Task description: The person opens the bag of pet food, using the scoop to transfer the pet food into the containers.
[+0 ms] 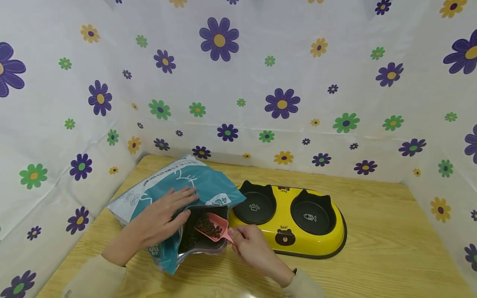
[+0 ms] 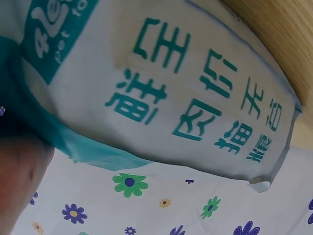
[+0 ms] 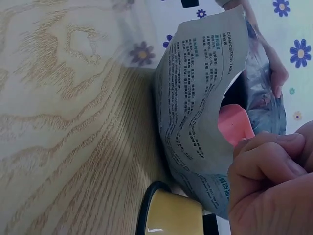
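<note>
A blue and white bag of cat food [image 1: 206,180] lies at the left of the table, its mouth facing the front right. My left hand [image 1: 164,215] holds the bag by the mouth, fingers spread over the blue panel and thumb at the rim. In my right hand [image 1: 255,250] I grip the handle of a pink scoop [image 1: 222,225]. Its bowl is inside the bag's mouth with brown kibble [image 1: 208,227] in it. From the right wrist, the pink scoop [image 3: 234,125] shows partly behind the bag's printed edge. More kibble in the bag is in shadow.
Right of the bag stands a yellow double feeder [image 1: 285,207] with two black cat-eared bowls [image 1: 255,207]; the bag's corner overlaps the left bowl. The wooden table [image 1: 391,244] meets a flower-patterned white cloth [image 1: 249,74] at the back and sides.
</note>
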`<act>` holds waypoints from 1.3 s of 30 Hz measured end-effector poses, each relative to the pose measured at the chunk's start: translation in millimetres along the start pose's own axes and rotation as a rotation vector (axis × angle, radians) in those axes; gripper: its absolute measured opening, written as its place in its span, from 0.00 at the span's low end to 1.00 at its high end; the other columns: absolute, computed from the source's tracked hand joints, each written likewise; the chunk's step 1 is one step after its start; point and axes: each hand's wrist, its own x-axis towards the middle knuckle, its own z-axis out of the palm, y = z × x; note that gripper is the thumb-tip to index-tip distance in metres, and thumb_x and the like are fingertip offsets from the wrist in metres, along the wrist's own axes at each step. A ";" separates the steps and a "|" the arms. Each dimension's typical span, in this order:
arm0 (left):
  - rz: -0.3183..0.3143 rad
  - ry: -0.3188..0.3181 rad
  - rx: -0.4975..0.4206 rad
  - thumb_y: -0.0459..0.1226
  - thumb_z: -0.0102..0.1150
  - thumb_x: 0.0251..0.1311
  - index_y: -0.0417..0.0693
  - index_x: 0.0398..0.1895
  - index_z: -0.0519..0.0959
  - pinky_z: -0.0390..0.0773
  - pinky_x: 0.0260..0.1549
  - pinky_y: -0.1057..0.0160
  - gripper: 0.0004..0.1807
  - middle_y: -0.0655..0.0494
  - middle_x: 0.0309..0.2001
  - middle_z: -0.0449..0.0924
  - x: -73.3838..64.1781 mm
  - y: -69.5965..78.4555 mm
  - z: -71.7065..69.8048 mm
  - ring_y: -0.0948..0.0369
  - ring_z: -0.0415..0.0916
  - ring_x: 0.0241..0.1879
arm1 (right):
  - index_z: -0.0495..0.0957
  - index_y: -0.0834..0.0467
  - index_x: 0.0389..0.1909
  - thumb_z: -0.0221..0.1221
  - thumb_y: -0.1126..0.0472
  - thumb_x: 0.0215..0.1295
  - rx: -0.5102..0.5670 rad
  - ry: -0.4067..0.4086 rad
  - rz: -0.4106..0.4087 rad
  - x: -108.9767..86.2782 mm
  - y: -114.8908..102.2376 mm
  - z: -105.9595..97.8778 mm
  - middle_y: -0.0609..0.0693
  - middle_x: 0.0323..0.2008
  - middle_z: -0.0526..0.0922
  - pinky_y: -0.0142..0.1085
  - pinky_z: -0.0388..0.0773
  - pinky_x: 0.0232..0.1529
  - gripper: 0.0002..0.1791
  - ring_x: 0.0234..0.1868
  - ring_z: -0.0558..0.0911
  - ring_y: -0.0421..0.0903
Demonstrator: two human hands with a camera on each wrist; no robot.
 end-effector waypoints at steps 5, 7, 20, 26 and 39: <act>0.036 0.035 0.071 0.44 0.47 0.78 0.56 0.74 0.71 0.56 0.74 0.31 0.24 0.53 0.76 0.68 1.8 -9.5 5.3 0.48 0.64 0.76 | 0.75 0.72 0.30 0.50 0.53 0.81 -0.103 0.035 -0.052 6.2 4.6 -0.9 0.45 0.12 0.65 0.29 0.56 0.13 0.25 0.11 0.59 0.41; 0.040 0.041 0.089 0.44 0.46 0.79 0.57 0.75 0.70 0.56 0.74 0.31 0.24 0.53 0.76 0.67 2.0 -12.8 7.3 0.48 0.64 0.76 | 0.76 0.73 0.30 0.51 0.53 0.81 -0.144 0.045 -0.078 9.1 5.2 -0.9 0.45 0.12 0.65 0.29 0.56 0.14 0.26 0.12 0.60 0.41; 0.006 0.049 0.102 0.43 0.42 0.80 0.52 0.76 0.68 0.51 0.75 0.31 0.25 0.53 0.76 0.67 5.6 -36.4 9.0 0.47 0.62 0.77 | 0.75 0.65 0.22 0.52 0.54 0.80 -0.282 0.102 -0.192 33.0 0.9 8.6 0.44 0.12 0.65 0.30 0.55 0.17 0.25 0.13 0.61 0.39; 0.026 0.049 0.090 0.41 0.45 0.79 0.51 0.76 0.68 0.51 0.76 0.33 0.25 0.52 0.76 0.68 7.7 -42.6 5.7 0.47 0.63 0.77 | 0.75 0.64 0.23 0.52 0.54 0.80 -0.242 0.083 -0.181 35.6 1.4 9.8 0.45 0.13 0.66 0.29 0.56 0.18 0.25 0.14 0.62 0.39; 0.025 0.039 0.042 0.38 0.44 0.79 0.49 0.73 0.72 0.50 0.80 0.42 0.23 0.49 0.76 0.68 5.0 -26.0 3.3 0.44 0.61 0.77 | 0.76 0.74 0.44 0.49 0.54 0.82 0.066 -0.068 -0.024 -1.8 8.7 -14.3 0.46 0.18 0.69 0.26 0.55 0.13 0.23 0.13 0.59 0.39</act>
